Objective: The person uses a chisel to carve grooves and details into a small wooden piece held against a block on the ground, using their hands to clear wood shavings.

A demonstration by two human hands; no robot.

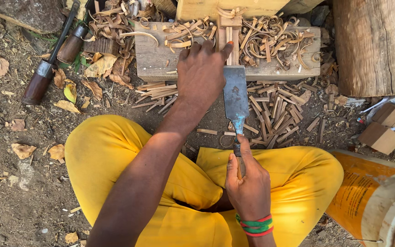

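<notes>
Left hand (200, 68): lies flat on the wooden block (154, 59), fingers bent, index fingertip pressing the small upright wood strips (229, 39).
Right hand (248, 183): closed around the handle of the broad chisel (235, 98).
Chisel: blade edge touches the base of the strips on the block.
Around: curled shavings (270, 41) on the block, cut sticks (275, 114) on the ground, two wooden-handled tools (46, 68) at left.
</notes>
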